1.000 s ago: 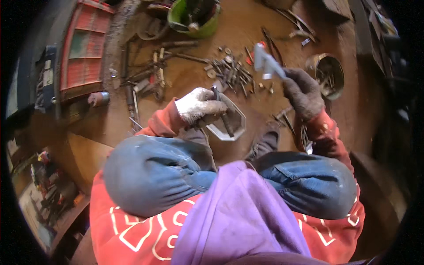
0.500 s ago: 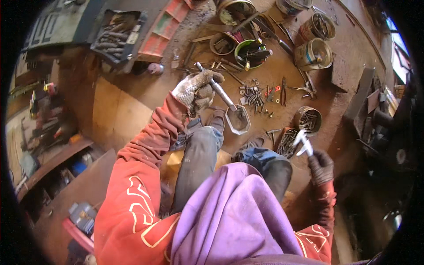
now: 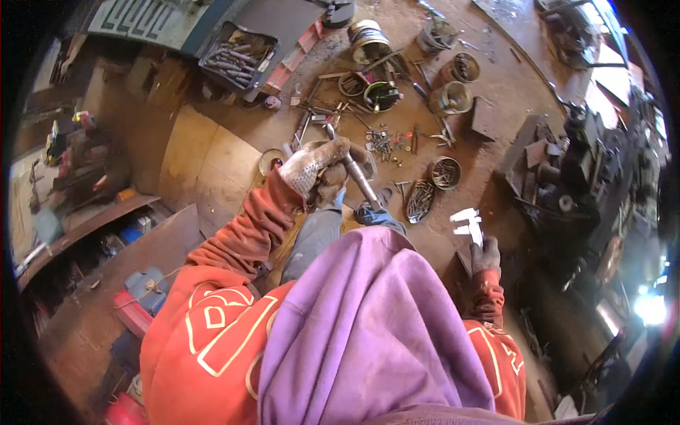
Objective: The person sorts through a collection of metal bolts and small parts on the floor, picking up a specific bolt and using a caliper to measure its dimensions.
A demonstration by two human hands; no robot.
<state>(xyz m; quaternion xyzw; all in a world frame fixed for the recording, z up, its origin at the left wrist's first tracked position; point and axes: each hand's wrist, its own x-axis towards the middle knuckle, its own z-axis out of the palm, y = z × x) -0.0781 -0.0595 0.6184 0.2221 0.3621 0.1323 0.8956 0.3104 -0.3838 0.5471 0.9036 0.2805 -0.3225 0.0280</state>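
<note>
My left hand (image 3: 317,171), in a dirty white-grey glove, is closed around a slim metal shaft (image 3: 363,185) with a narrower end poking up past the fingers. Its thick end slants down to the right, over my legs. Out to the right, my dark-gloved right hand (image 3: 486,256) grips a vernier caliper (image 3: 467,224) by its beam. The caliper's jaws point left, away from the fingers, and touch nothing. Beyond my feet, loose bolts and nuts (image 3: 382,143) lie on the floor. Several bolts fill a round tin (image 3: 445,173) and an oblong container (image 3: 421,201).
Several buckets, among them a pale one (image 3: 453,98) and a green-rimmed one (image 3: 382,96), stand ahead. A black tray of metal pieces (image 3: 238,55) sits at the far left. Scrap metal (image 3: 545,163) is heaped at right; a brown sheet (image 3: 127,283) stands at left.
The view has risen and shifted, so the floor things look smaller and farther. Both hands keep their holds; the caliper has turned, its jaws pointing more to the left.
</note>
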